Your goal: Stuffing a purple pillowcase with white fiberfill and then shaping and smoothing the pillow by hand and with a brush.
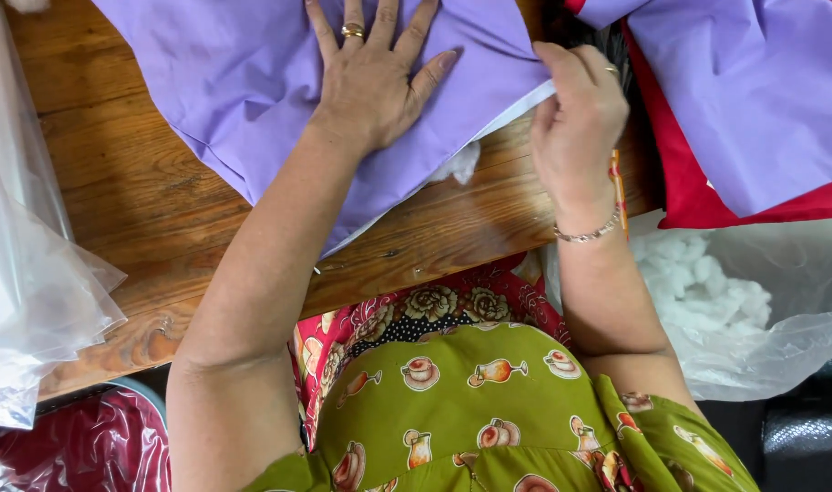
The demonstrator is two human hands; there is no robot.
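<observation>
Sitting close at the wooden table (152,196), clear plastic sheeting (24,264) hanging off its left, bag of white stuffing (707,282) at right. Pressing the left hand (375,77) flat, fingers spread wide, on the purple fabric (224,73). Pinching its white-lined edge with the right hand (575,123). Beyond, red-and-purple cloth (744,100) lying.

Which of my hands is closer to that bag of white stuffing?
Right. Your right hand grips the purple fabric's edge just above the bag of white stuffing; your left hand lies flat on the fabric, farther away.
</observation>
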